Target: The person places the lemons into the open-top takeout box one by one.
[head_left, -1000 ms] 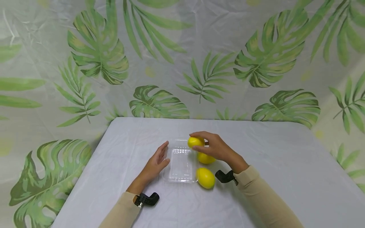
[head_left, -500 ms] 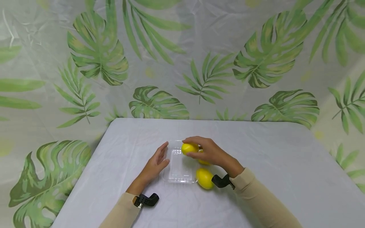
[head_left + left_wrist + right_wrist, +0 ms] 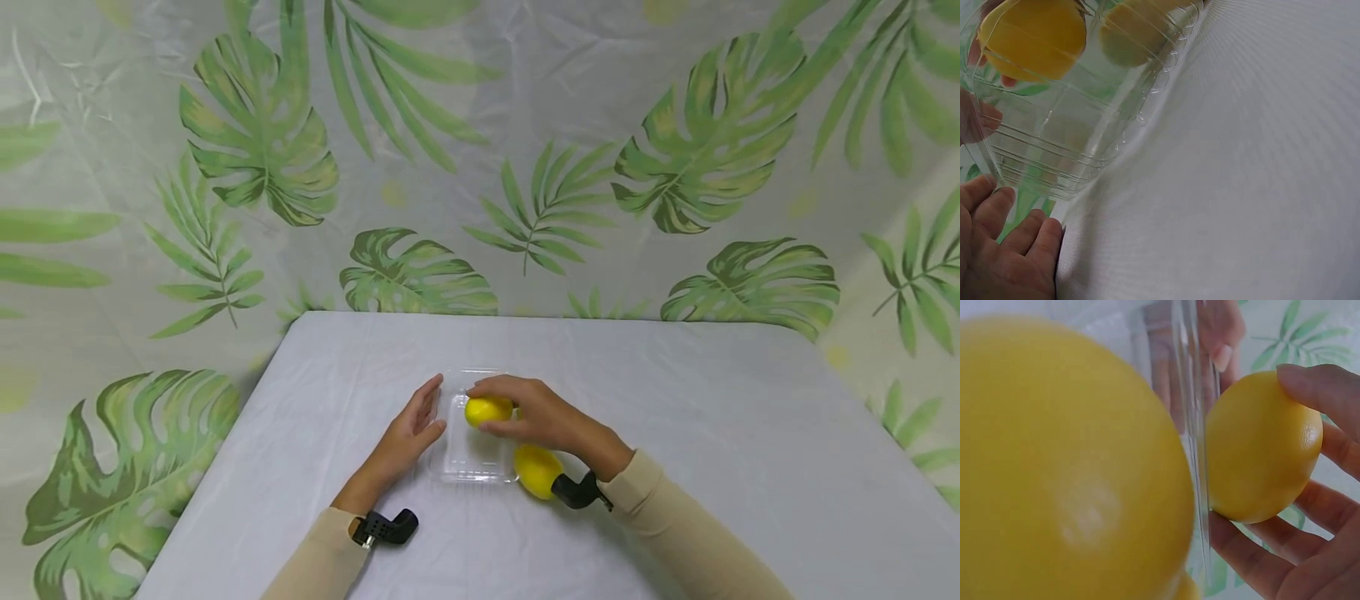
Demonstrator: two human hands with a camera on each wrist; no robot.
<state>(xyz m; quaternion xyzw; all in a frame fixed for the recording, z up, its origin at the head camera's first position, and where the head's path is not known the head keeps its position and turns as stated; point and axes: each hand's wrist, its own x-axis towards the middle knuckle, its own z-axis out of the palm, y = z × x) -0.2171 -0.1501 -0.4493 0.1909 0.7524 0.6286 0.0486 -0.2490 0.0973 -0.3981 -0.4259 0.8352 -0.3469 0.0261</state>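
My right hand (image 3: 551,417) grips a yellow lemon (image 3: 487,410) over a clear plastic container (image 3: 472,477). The right wrist view shows thumb and fingers round this lemon (image 3: 1263,450). My left hand (image 3: 405,437) is at the container's left side, fingers loosely extended; whether it touches the wall I cannot tell. In the left wrist view, that hand (image 3: 1016,250) appears below the see-through wall, with the lemon (image 3: 1035,40) visible through it. A second lemon (image 3: 534,472) lies by the container's right front corner, large in the right wrist view. My right hand hides a third lemon in the head view.
A white cloth covers the table (image 3: 675,392). Behind it hangs a backdrop (image 3: 555,108) printed with green leaves. Black camera mounts sit on both wrists; the right mount (image 3: 577,492) overlaps the nearer lemon in the head view.
My right hand has carried the lemon leftward and nearer to me, from the container's right edge to over its middle. The third lemon has become hidden behind that hand. My left hand stays put.
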